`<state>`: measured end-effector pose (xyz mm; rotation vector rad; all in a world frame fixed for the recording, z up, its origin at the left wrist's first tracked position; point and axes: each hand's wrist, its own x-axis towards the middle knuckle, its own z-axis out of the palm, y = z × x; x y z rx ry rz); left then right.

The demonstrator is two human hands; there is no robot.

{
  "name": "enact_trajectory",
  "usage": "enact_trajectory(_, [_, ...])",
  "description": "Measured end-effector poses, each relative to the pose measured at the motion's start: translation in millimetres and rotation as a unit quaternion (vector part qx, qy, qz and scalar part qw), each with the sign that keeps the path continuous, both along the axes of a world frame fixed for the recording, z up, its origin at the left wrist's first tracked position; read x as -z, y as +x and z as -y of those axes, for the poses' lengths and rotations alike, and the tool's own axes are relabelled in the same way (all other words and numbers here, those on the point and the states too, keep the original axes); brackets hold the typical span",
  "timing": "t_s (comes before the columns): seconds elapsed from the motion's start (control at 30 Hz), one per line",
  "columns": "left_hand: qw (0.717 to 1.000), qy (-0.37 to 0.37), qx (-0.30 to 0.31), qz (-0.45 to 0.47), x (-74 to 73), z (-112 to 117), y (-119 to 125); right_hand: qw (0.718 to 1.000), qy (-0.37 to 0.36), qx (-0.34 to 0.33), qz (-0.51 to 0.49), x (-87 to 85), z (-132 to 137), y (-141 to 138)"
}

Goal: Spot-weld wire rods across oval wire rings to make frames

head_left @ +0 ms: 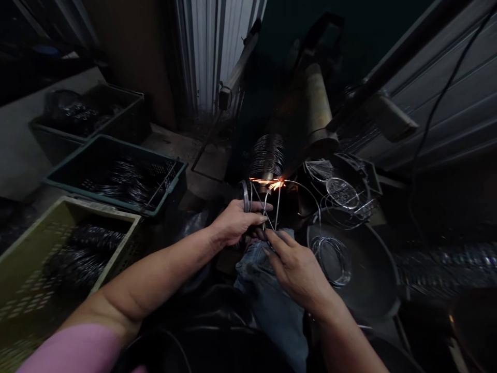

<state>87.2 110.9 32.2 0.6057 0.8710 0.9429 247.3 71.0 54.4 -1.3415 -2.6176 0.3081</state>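
Several thin metal rings [246, 196] are stacked on edge at my left hand [235, 223], which is closed around them. Its fingertips also reach to a bent metal wire [278, 207]. My right hand [291, 256] pinches the lower end of this wire, close to the left fingertips; exactly where it grips is partly hidden. Bright orange sparks [277, 183] fly just above the hands, at the wire's upper end. Behind the sparks, a row of wire rings [267, 155] hangs on a bar. Blue denim cloth [267, 274] lies under my hands.
To the left stand a yellow crate [116, 243], a green crate [157, 207] and a dark bin [132, 111], all holding dark metal pieces. At right, a round pan [373, 274] carries a wire coil [332, 261], with more wire rings [342, 192] behind. A metal cylinder [319, 101] stands beyond.
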Motion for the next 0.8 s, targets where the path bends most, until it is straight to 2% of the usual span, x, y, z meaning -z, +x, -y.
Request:
enact_trajectory(0.1, [1.0,0.018,-0.003,-0.003,1.1,-1,0,0.997,0.017,-0.003,-0.069,5.0,2,3])
enact_trajectory(0.2, [1.0,0.011,-0.013,-0.023,0.5,0,-3,0.992,0.065,-0.028,-0.107,3.5,7,12])
enact_trajectory(0.33, [0.999,0.0,-0.014,-0.031,2.5,12,-18,0.995,0.06,-0.073,-0.01,-5.4,18,25])
enact_trajectory(0.43, [0.999,-0.004,-0.03,-0.046,6.9,25,-35,0.995,0.041,-0.083,0.044,-3.7,23,27])
enact_trajectory(0.63, [0.996,0.004,-0.039,-0.083,9.5,47,-63,0.99,0.046,-0.102,0.09,6.0,21,14])
enact_trajectory(0.8, [0.996,0.007,-0.043,-0.082,7.5,49,-72,0.986,0.041,-0.125,0.101,3.1,15,6])
